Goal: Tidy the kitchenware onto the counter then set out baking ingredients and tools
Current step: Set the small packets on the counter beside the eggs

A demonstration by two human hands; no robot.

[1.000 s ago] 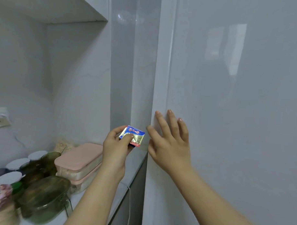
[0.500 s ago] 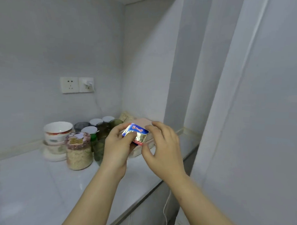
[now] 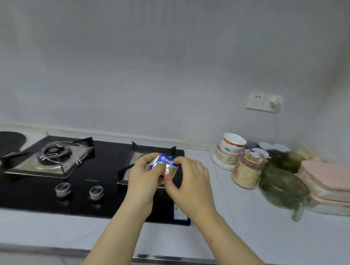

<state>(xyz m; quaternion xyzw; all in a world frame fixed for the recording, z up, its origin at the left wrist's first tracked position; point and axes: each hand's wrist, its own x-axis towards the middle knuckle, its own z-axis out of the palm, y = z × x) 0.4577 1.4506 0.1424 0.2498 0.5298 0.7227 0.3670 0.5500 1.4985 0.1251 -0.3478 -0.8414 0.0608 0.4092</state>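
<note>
A small foil packet (image 3: 166, 165), gold with a blue and red label, is held up in front of me over the right side of the black gas hob (image 3: 101, 175). My left hand (image 3: 143, 178) grips its left end with curled fingers. My right hand (image 3: 190, 182) pinches its right edge between thumb and fingers. Both hands are above the hob, well clear of the white counter (image 3: 245, 240).
On the counter to the right stand stacked bowls (image 3: 230, 149), a jar of oats (image 3: 248, 170), green glass dishes (image 3: 283, 187), several white-lidded jars and pink-lidded boxes (image 3: 331, 183). A dark pan (image 3: 5, 141) sits far left. A wall socket (image 3: 263, 102) is above.
My view swung left from the white cabinet door to the hob. My right hand left the door and took hold of the packet, which my left hand held throughout.
</note>
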